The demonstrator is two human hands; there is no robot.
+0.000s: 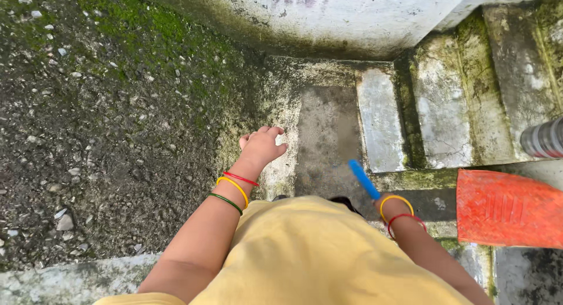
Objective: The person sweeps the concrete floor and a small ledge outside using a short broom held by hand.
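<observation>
My left hand (261,146) hangs out in front of me over a mossy concrete step (328,135). Its fingers are curled under and it holds nothing. Red, yellow and green bangles ring that wrist. My right hand (388,199) is mostly hidden behind my yellow shirt (311,252); only the wrist with a yellow and a red bangle shows. A blue stick-like handle (363,179) juts up and to the left from that hand, which appears to grip it. What the handle belongs to is out of sight.
Worn, moss-stained concrete steps (446,105) run to the right. Dark gravel ground (105,135) with green moss lies on the left, and a stained white wall (352,17) stands ahead. An orange ribbed plastic piece (507,208) and a grey ribbed cylinder (542,139) are at the right edge.
</observation>
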